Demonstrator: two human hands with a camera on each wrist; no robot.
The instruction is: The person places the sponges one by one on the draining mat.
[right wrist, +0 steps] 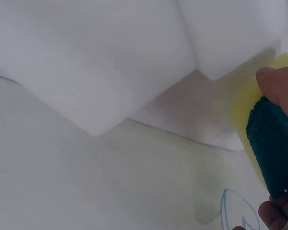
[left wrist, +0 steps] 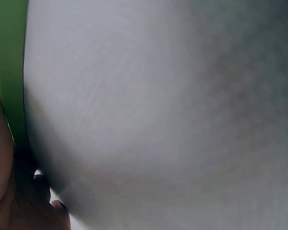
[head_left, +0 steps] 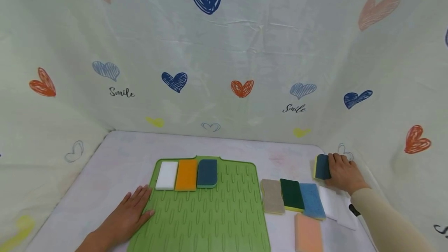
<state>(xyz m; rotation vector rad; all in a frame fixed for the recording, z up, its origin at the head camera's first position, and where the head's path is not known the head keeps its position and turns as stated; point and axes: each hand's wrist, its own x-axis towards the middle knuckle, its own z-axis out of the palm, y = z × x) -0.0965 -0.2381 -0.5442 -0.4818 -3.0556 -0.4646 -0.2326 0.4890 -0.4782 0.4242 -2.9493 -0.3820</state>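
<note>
1. The left hand point(head_left: 127, 215) lies flat, fingers straight and spread, on the table point(head_left: 115, 154), its fingertips on the left edge of the one green mat point(head_left: 210, 213), a square ribbed sheet of rubbery look.
2. Three sponges sit in a row at the mat's far left corner: a white sponge point(head_left: 167, 175), an orange sponge point(head_left: 186, 174) and a dark blue sponge point(head_left: 207, 173), all soft rectangular blocks.
3. Right of the mat lie five more: a beige sponge point(head_left: 272, 196), a green sponge point(head_left: 292, 194), a light blue sponge point(head_left: 312, 200), a peach sponge point(head_left: 308, 233) and a white block point(head_left: 336, 207).
4. Furthest right, the right hand point(head_left: 344, 174) grips one teal-and-yellow sponge point(head_left: 322, 166) standing on edge on the table, fingers curled over its rough teal face.
</note>
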